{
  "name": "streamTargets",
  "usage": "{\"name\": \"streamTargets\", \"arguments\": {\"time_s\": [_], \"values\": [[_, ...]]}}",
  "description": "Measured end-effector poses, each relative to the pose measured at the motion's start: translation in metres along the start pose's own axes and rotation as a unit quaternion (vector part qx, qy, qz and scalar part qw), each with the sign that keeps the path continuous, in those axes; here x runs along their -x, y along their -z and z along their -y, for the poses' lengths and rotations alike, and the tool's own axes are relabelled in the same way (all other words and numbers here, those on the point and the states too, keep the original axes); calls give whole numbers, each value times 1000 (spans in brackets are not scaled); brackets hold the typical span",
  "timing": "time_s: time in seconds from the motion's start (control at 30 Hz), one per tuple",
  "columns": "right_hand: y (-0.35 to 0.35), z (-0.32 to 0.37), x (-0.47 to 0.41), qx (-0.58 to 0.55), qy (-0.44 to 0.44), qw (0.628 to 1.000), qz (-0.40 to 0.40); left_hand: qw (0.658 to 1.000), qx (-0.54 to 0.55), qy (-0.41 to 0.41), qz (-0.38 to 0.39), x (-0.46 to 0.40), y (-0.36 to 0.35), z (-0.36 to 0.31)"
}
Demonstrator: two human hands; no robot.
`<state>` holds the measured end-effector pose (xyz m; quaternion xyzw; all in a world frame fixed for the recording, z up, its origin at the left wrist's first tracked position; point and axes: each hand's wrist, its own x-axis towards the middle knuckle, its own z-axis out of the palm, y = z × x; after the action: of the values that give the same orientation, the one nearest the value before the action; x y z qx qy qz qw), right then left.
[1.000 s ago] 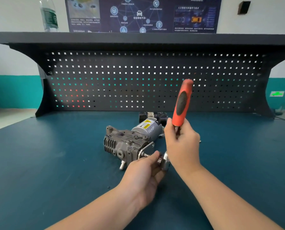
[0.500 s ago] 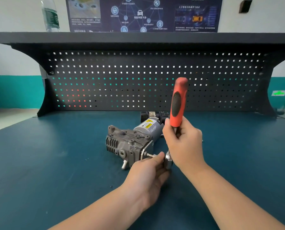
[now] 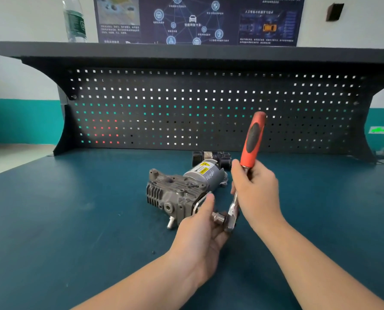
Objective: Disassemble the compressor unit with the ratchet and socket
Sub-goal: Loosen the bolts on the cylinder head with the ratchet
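Workbench surface [image 3: 74,220] in dark teal fills the lower frame, backed by a black perforated panel [image 3: 209,108] under a dark shelf [image 3: 186,52]. At upper left a clear water bottle [image 3: 74,21] stands on that shelf, and a dark blue poster [image 3: 197,19] hangs on the white wall at top centre. A teal band runs along the wall at both sides.

Just left of centre, the grey compressor unit [image 3: 182,191] lies on its side on the bench, finned end toward the left, its cylindrical motor with a yellow label pointing toward the panel. A small black part [image 3: 215,157] sits behind it.

From the lower right, the right hand [image 3: 256,193] grasps the ratchet [image 3: 251,139] low on its red-and-black handle, which tilts up and to the right. The ratchet head sits low, with the socket [image 3: 219,218] pointing left toward the compressor's near end. From the lower centre, the left hand [image 3: 200,238] reaches up with curled fingers holding the socket, fingertips touching the compressor's bracket.
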<state>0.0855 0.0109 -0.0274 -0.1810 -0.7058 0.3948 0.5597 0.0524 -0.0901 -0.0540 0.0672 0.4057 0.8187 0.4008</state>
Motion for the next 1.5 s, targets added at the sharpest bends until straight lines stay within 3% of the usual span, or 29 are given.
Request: {"name": "streamTargets", "arguments": {"time_s": [0.27, 0.43, 0.7, 0.87, 1.03, 1.17, 1.3, 1.37, 1.43, 1.5], "values": [[7, 1, -8, -12, -47, 998, -31, 1000, -8, -22, -15, -2, 1, 4], [16, -10, -22, -30, -145, 987, -62, 997, -65, -38, -16, -5, 4, 7], [29, -62, -40, -75, -414, 894, -154, 997, -70, -25, -37, -8, 6, 5], [33, -84, -47, -48, -458, 868, -185, 999, -39, -13, -32, -8, 6, 1], [46, -91, -50, -203, -512, 808, -208, 999, -31, 5, -22, -11, 8, 1], [48, -104, -52, -218, -467, 850, -111, 999, -31, 1, -15, -11, 8, 2], [60, -103, -57, -179, -529, 821, -115, 999, -25, -24, -22, -12, 9, 3], [62, -91, -58, -146, -532, 829, -90, 999, -26, -32, -23, -11, 8, 3], [55, -72, -54, -40, -465, 883, -47, 999, -29, -38, -26, -10, 7, 3], [40, -50, -46, 78, -255, 962, 50, 998, -37, -44, -37, -9, 6, 3]]}}
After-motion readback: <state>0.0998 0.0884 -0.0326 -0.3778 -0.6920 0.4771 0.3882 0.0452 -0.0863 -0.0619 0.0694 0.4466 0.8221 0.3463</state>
